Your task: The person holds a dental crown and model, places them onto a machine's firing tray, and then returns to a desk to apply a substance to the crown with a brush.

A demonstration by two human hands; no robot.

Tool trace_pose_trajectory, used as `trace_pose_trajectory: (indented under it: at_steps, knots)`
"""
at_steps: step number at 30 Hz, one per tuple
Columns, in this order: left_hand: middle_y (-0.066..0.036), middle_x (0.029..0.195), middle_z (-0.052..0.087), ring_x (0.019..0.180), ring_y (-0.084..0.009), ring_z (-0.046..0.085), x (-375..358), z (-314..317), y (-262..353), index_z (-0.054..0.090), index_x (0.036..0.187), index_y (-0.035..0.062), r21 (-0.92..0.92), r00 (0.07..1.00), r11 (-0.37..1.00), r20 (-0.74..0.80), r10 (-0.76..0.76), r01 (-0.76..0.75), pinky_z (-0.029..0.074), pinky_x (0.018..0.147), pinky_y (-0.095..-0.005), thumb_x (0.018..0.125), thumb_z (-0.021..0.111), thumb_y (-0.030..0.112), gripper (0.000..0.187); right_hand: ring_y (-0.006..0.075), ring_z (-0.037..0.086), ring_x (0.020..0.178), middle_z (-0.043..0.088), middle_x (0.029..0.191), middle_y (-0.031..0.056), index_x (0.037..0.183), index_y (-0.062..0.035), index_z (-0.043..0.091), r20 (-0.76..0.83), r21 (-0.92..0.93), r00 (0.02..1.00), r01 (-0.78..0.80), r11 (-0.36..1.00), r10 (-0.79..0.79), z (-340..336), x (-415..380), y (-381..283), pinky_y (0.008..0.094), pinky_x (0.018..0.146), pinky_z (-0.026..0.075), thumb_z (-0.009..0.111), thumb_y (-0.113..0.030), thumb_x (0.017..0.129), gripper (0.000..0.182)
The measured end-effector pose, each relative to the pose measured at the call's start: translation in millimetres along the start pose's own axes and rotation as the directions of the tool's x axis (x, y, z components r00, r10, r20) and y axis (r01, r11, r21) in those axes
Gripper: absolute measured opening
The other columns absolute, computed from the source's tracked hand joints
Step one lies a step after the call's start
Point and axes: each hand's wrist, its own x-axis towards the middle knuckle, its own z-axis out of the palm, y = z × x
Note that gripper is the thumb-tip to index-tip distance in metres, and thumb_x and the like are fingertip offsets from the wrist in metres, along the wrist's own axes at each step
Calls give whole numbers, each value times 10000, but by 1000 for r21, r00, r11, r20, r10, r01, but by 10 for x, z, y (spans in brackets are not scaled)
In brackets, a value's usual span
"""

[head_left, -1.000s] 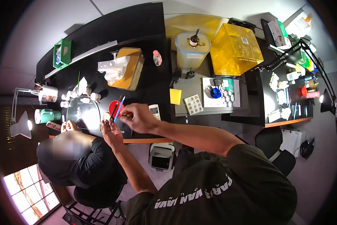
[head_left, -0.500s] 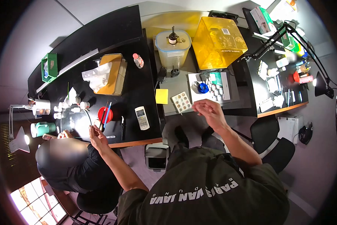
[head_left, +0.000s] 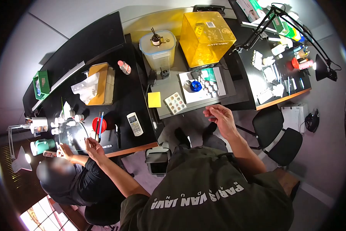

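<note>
My left hand (head_left: 95, 149) is over the front edge of the black desk on the left, beside the co-worker. Its fingers are loosely bent and apart, and I see nothing in them. Just past its fingertips lie a red round dish (head_left: 100, 125) and a blue brush (head_left: 101, 126). My right hand (head_left: 223, 121) hangs in the air in front of the grey middle table, fingers loosely curled and slightly apart, with nothing visible in it. The nearest thing on that table is a white palette (head_left: 175, 103) with round wells. Behind it, a blue round object (head_left: 196, 86) sits on a white sheet.
A co-worker's hand (head_left: 65, 152) reaches to a clear round plate (head_left: 73, 134). A white remote (head_left: 135, 124) and yellow sticky notes (head_left: 154, 99) lie nearby. Behind stand a yellow transparent box (head_left: 207, 38) and a lidded container (head_left: 157, 50). A black chair (head_left: 277, 131) stands right.
The view has swung, so the tables appear shifted left. My right hand is farther from the palette. The co-worker's arm has come into fuller view beside my left hand.
</note>
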Motion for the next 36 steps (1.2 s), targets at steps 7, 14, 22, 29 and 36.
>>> trace_pose_trajectory:
  at_steps: [7,14,22,29,36]
  knots:
    - [-112,937,661,890,-171,653,90,-223,-53,628,1103,-52,31,994,994,-8,108,-107,580,839,-237,942,698,48,202,92,652,849,732,958,51,1080,-42,701,-24,20,999,-45,999,45,-147,-110,213,238,744,499,620,-203,1005,195]
    - [-111,922,663,875,-160,656,76,-264,-65,627,1051,-48,27,989,990,61,138,-140,582,837,-237,940,695,31,153,95,650,846,728,952,51,1083,-35,701,-11,36,999,-36,999,37,-154,-118,197,240,745,500,619,-204,1006,203]
    - [-89,897,641,858,-161,636,-350,16,-222,625,1060,-33,51,996,995,-20,82,-81,576,784,-248,975,663,82,148,98,647,849,724,947,54,1078,-20,697,-4,-9,999,-44,999,44,-197,-150,208,244,747,502,614,-198,1007,208]
    - [-14,796,624,661,-139,583,-433,-573,-420,624,1042,87,145,979,989,202,-33,4,506,601,-258,984,657,189,121,102,652,851,725,949,59,1080,-18,698,-29,-17,998,-49,999,49,-432,-263,161,241,751,504,619,-189,1006,203]
    - [-34,764,652,580,-160,572,-178,-712,-439,662,988,91,84,992,992,69,-105,99,499,547,-271,984,656,228,137,106,657,863,726,950,57,1074,-27,702,-63,-29,997,-49,998,47,-683,-195,173,254,762,508,630,-183,992,191]
